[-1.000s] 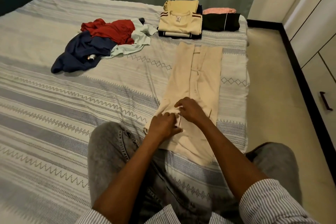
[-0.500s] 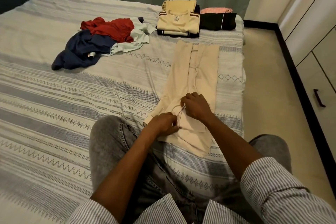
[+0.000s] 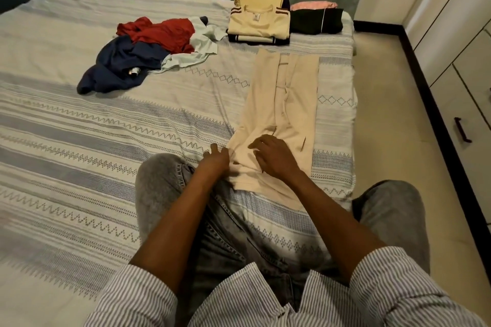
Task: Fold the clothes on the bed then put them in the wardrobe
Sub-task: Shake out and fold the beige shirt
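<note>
Bedroom: striped bed [image 3: 79, 141] filling the view, curtain at 12 o'clock, wardrobe [image 3: 465, 48] running up the 3 o'clock side. You're sitting at the bed's edge with the beige trousers [image 3: 287, 103] lying lengthwise in front of you, waistband end at your hands, legs pointing to 12 o'clock.

Your left hand [image 3: 215, 160] is sitting at the trousers' left edge, fingers loosely spread and mostly straight; can't tell whether it's pinching cloth underneath. Your right hand [image 3: 273, 156] is resting on top of the fabric, fingers spread, pressing rather than gripping.

Handling, my read: light, soft, limp cloth, not fragile, but it's bunching near your hands and will slide on the bedspread. Probably best taken at the waistband corners, both hands, and carried toward the leg hems to halve it; smooth the wrinkle first.

Folded stack [image 3: 259, 24] is sitting at 12 o'clock, black folded piece [image 3: 314, 20] just beside it with something pink behind. Loose pile [image 3: 143, 50] of red, navy and pale pieces is waiting at 10 o'clock, unfolded. Nothing is going into the wardrobe yet.
</note>
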`<move>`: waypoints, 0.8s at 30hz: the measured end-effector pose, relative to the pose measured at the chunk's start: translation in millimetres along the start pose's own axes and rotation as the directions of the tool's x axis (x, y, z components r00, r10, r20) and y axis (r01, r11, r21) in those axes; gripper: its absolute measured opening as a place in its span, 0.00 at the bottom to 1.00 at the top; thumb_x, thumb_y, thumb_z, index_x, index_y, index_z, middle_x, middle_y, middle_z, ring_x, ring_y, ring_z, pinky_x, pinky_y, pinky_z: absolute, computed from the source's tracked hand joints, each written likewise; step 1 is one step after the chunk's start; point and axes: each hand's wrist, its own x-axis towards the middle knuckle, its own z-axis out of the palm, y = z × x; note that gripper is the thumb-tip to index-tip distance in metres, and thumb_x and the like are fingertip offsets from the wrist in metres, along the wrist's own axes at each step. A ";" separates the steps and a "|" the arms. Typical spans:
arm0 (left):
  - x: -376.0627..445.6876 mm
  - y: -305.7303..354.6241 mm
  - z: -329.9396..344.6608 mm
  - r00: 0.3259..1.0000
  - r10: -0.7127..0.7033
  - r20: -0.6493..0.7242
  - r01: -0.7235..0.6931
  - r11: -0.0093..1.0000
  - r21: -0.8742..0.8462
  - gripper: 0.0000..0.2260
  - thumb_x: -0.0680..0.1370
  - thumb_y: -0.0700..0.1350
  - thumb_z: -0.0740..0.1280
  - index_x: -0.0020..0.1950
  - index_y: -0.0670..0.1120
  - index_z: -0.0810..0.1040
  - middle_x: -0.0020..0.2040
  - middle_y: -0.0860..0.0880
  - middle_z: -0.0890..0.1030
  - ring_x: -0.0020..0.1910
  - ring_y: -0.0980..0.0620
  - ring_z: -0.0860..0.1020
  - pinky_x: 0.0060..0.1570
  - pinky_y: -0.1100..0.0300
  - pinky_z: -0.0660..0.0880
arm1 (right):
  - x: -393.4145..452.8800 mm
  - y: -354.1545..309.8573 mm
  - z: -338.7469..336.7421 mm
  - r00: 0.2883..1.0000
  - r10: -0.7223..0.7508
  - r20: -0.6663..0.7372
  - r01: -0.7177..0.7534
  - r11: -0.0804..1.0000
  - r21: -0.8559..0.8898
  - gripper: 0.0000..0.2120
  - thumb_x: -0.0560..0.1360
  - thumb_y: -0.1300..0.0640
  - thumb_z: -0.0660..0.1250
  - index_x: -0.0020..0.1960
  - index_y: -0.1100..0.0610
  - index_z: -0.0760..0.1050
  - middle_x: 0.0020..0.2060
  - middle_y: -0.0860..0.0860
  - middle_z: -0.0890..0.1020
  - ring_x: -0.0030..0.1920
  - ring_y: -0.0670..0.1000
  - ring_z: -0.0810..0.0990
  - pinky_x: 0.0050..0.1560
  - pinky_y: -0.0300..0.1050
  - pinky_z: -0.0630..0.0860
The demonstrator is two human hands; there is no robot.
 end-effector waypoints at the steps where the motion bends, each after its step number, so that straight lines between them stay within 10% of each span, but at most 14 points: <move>1: -0.3 3.9 -0.4 1.000 -0.003 0.000 0.003 1.000 0.008 0.36 0.74 0.58 0.72 0.73 0.41 0.63 0.70 0.37 0.63 0.67 0.35 0.69 0.64 0.47 0.68 | 4.9 -3.6 -0.5 0.999 0.014 0.031 -0.014 1.000 -0.006 0.14 0.75 0.56 0.63 0.57 0.54 0.80 0.54 0.52 0.82 0.55 0.56 0.80 0.51 0.52 0.76; 5: -12.7 1.7 3.0 0.997 0.048 -0.055 -0.045 0.998 0.047 0.27 0.74 0.56 0.73 0.64 0.41 0.73 0.61 0.40 0.78 0.60 0.41 0.76 0.55 0.52 0.73 | 22.7 -17.4 0.3 0.978 0.110 0.175 -0.103 0.993 -0.049 0.18 0.77 0.60 0.63 0.65 0.54 0.78 0.61 0.54 0.79 0.58 0.60 0.79 0.53 0.53 0.73; 13: -29.1 -10.5 7.2 0.993 -0.068 0.100 0.052 0.986 0.157 0.25 0.76 0.48 0.70 0.70 0.43 0.68 0.66 0.42 0.76 0.64 0.43 0.75 0.60 0.49 0.73 | 62.6 -9.1 9.7 0.890 0.173 0.421 -0.039 0.951 -0.308 0.24 0.80 0.56 0.59 0.76 0.44 0.66 0.69 0.53 0.72 0.66 0.61 0.71 0.60 0.55 0.71; 24: -25.0 -16.3 -1.8 0.973 0.206 -0.108 -0.185 0.967 0.178 0.23 0.79 0.56 0.64 0.68 0.43 0.66 0.66 0.41 0.67 0.65 0.38 0.68 0.62 0.43 0.69 | -6.9 2.3 1.5 0.986 0.166 0.017 -0.166 0.985 0.041 0.18 0.75 0.57 0.62 0.64 0.53 0.78 0.64 0.55 0.78 0.63 0.59 0.76 0.59 0.57 0.75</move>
